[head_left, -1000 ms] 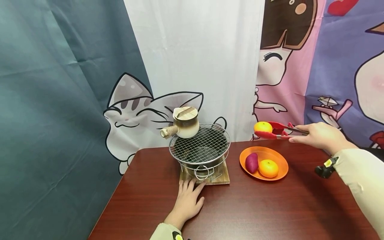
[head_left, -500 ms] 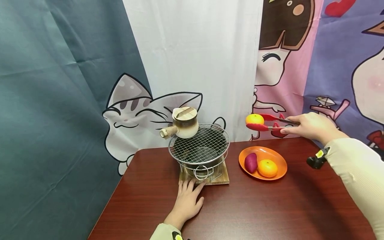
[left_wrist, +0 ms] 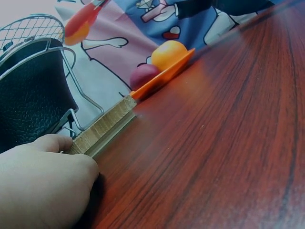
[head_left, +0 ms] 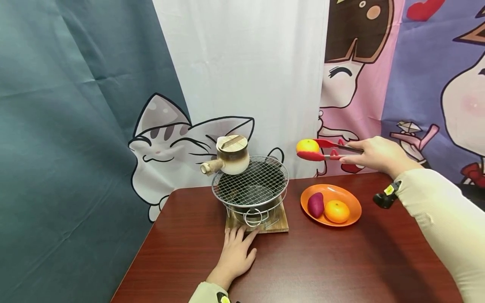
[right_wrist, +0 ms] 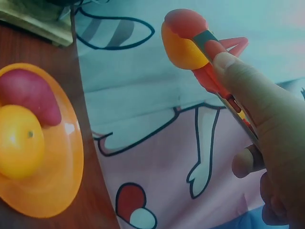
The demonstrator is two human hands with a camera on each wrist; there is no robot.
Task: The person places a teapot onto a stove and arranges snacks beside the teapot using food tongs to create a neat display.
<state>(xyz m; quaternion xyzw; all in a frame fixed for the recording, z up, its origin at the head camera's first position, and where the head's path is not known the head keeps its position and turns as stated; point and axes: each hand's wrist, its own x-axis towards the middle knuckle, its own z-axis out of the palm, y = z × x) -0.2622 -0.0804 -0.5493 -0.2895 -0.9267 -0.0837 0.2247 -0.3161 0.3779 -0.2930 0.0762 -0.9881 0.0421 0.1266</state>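
Note:
My right hand (head_left: 379, 155) grips red-tipped tongs (head_left: 329, 155) by their metal arms. Between the tong heads sits a mandarin orange (head_left: 307, 145), held in the air above and left of the orange plate (head_left: 354, 209). On that plate lie a purple sweet potato (head_left: 315, 205) and a second mandarin (head_left: 337, 211). My left hand (head_left: 235, 257) rests with spread fingers at the front edge of a wooden board (head_left: 278, 226); in the left wrist view its fingertips touch the board's edge. A round wire grill rack (head_left: 261, 181) tops the dark stove (left_wrist: 33, 90) standing on the board.
A small clay teapot (head_left: 235, 162) with a wooden lid and side handle stands on the rack's back left. The dark red table (head_left: 303, 265) ends at a cartoon-printed curtain (head_left: 257, 75) behind.
My right hand has moved left, and slightly up, carrying the tongs and mandarin from above the plate towards the grill rack. The left hand stays at the board.

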